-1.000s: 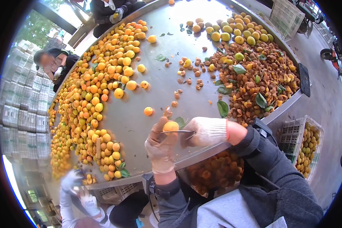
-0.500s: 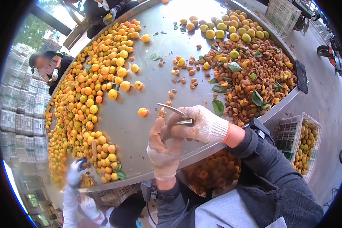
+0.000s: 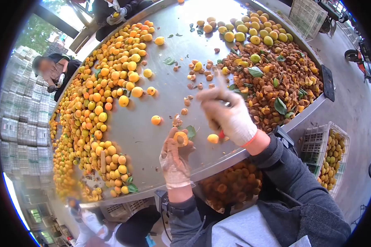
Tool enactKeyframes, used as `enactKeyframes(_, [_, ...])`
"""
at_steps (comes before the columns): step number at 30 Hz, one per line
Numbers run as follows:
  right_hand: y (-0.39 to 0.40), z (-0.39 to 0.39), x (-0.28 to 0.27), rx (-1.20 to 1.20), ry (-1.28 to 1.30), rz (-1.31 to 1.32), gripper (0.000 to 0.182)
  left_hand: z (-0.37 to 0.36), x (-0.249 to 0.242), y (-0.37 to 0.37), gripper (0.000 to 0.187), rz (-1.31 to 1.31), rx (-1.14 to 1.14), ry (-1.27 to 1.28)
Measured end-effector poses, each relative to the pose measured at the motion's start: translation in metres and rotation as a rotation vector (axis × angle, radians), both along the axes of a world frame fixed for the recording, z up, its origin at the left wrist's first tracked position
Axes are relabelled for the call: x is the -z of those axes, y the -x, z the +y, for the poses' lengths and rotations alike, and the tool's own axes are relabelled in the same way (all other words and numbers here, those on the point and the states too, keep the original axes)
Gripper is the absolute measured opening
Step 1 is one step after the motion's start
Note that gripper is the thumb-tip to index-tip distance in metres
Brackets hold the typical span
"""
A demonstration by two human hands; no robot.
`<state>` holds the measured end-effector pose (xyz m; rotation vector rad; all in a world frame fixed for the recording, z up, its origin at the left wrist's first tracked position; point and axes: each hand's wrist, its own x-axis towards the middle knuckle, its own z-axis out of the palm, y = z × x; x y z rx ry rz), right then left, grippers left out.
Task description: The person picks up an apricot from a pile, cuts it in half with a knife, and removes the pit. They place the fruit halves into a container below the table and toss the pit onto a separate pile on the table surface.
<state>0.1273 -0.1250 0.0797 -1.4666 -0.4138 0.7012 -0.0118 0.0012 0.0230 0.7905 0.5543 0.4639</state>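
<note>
My left hand (image 3: 175, 162), in a worn white glove, is closed round a cut apricot (image 3: 180, 139). Its open face is turned up and a brown pit shows in the middle. Over the table to the right, my gloved right hand (image 3: 231, 117) grips a metal hand tool (image 3: 227, 104). Motion smears the tool's blade and my fingers, and its exact kind cannot be made out. Just below that hand lies a yellow apricot (image 3: 212, 139). A green leaf (image 3: 191, 131) rests beside the cut apricot, and brown scraps (image 3: 177, 120) lie beyond it.
A metal table (image 3: 148, 136) carries a long heap of apricots (image 3: 99, 99) on the left. Brown pits and scraps (image 3: 276, 82) pile up at right. A crate of apricots (image 3: 332, 156) stands beyond the right edge, and more fruit (image 3: 231, 185) sits below. Other people work along the left side.
My right hand has moved away from my left, up and to the right, with the tool. The cut apricot in my left hand now shows, as do the leaf and the yellow apricot.
</note>
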Motion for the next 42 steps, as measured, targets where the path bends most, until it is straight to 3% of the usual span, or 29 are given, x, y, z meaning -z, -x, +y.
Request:
enactKeyframes(2, [0.0, -0.002, -0.007, 0.355, -0.484, 0.307, 0.019, -0.007, -0.001, -0.004, 0.04, 0.006, 0.012, 0.04])
enactKeyframes(3, [0.002, 0.003, -0.004, 0.413, -0.63, 0.274, 0.019, -0.011, 0.0, -0.005, 0.039, 0.011, 0.049, 0.046])
enactKeyframes(12, [0.013, 0.006, -0.006, 0.492, -0.538, 0.178, 0.017, -0.04, -0.006, -0.022, 0.035, 0.197, 0.035, -0.022])
enactKeyframes(15, [0.014, 0.006, 0.003, 0.353, -0.449, -0.546, 0.019, -0.05, 0.002, -0.025, 0.034, 0.164, -0.038, -0.136])
enactKeyframes(18, [0.005, 0.008, 0.011, 0.296, -0.456, -0.723, 0.018, -0.051, -0.002, -0.028, 0.033, 0.163, -0.051, -0.19])
enactKeyframes(19, [0.006, 0.007, 0.007, 0.283, -0.554, -0.071, 0.02, -0.05, -0.004, -0.028, 0.034, 0.215, -0.034, -0.178])
enactKeyframes(20, [0.002, 0.007, 0.009, 0.285, -0.553, -0.07, 0.02, -0.049, -0.004, -0.027, 0.034, 0.217, -0.032, -0.178])
enactKeyframes(22, [-0.007, 0.007, 0.007, 0.288, -0.685, 0.405, 0.021, -0.045, -0.005, -0.026, 0.035, 0.21, 0.004, -0.08])
enactKeyframes(23, [-0.002, 0.005, 0.003, 0.3, -0.522, 0.316, 0.022, -0.045, -0.003, -0.026, 0.035, 0.21, 0.006, -0.081])
enactKeyframes(24, [0.001, 0.008, 0.006, 0.301, -0.523, 0.315, 0.022, -0.045, 0.001, -0.025, 0.036, 0.217, -0.01, -0.136])
enactKeyframes(26, [0.006, 0.015, 0.018, 0.031, -0.47, -0.627, 0.015, -0.045, 0.011, -0.024, 0.036, 0.224, -0.027, -0.19])
enactKeyframes(28, [0.006, 0.018, 0.023, -0.003, -0.471, -0.72, 0.017, -0.046, 0.008, -0.025, 0.036, 0.115, -0.076, -0.395])
enactKeyframes(30, [-0.001, 0.022, 0.027, 0.362, -0.548, -0.1, 0.024, -0.043, 0.001, -0.023, 0.035, 0.255, -0.035, -0.282])
enactKeyframes(32, [-0.016, 0.02, 0.029, 0.422, -0.768, 0.567, 0.018, -0.034, 0.0, -0.017, 0.035, 0.127, 0.069, 0.051])
enactKeyframes(34, [-0.02, 0.025, 0.031, 0.521, -0.726, 0.654, 0.015, -0.031, 0.013, -0.015, 0.035, 0.061, 0.069, 0.068])
enactKeyframes(36, [-0.023, 0.026, 0.039, 0.556, -0.831, 0.841, 0.015, -0.028, 0.017, -0.013, 0.034, -0.047, 0.09, 0.255])
enactKeyframes(40, [-0.019, 0.03, 0.031, 0.612, -0.82, 0.88, 0.014, -0.027, 0.013, -0.014, 0.033, -0.102, 0.105, 0.268])
enactKeyframes(42, [-0.012, 0.028, 0.02, 0.584, -0.666, 0.574, 0.016, -0.026, 0.004, -0.017, 0.031, 0.142, 0.123, 0.031])
